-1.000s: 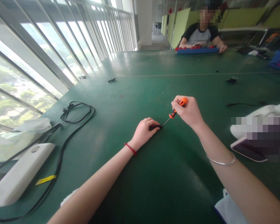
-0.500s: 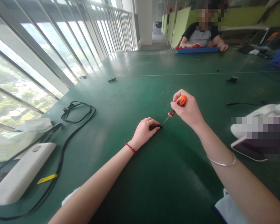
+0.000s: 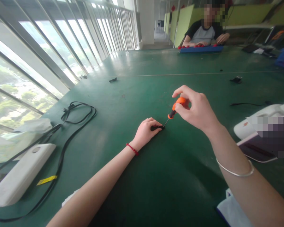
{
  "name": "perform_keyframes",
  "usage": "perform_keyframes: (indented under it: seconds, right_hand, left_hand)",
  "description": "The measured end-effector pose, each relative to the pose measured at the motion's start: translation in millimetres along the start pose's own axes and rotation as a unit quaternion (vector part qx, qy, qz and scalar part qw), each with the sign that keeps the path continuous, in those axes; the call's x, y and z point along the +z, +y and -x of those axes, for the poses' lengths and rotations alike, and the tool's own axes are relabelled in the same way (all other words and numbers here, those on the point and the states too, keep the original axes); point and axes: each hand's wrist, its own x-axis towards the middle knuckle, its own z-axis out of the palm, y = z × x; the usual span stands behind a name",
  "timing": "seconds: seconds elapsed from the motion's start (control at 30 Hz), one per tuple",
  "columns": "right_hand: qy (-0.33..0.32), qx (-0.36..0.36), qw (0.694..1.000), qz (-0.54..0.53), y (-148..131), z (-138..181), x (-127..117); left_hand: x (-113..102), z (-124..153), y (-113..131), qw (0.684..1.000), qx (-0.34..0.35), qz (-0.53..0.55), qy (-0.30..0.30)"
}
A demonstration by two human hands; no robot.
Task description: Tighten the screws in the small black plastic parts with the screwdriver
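My left hand rests on the green table with its fingers closed on a small black part, pinning it down. My right hand pinches the orange handle of a small screwdriver between thumb and fingertips. The screwdriver slants down to the left, and its thin metal tip meets the black part's right end. A red string circles my left wrist and a silver bangle my right.
A white power block with a looped black cable lies at the left by the windows. A phone and white objects sit at the right. Small black parts are scattered farther off. Another person sits at a blue tray across the table.
My right hand has risen and turned on the screwdriver handle, its index finger now lifted. My left hand and the black part have stayed put.
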Motion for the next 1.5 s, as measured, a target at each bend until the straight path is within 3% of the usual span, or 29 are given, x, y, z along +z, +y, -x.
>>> perform_keyframes:
  seconds: [0.13,0.7,1.5]
  right_hand:
    - [-0.032,-0.016,0.999,0.035,-0.6,0.1,-0.2]
    - [-0.021,-0.075,0.991,0.113,-7.2,2.8,6.2]
    - [-0.042,-0.048,0.991,0.118,-9.2,3.2,-1.4]
  left_hand:
    - [0.8,-0.8,-0.5,1.000,-0.001,0.002,0.000]
    - [-8.9,-2.8,-1.6,0.998,0.010,0.054,-0.041]
    - [-6.1,-2.6,-3.9,0.998,0.026,0.043,-0.033]
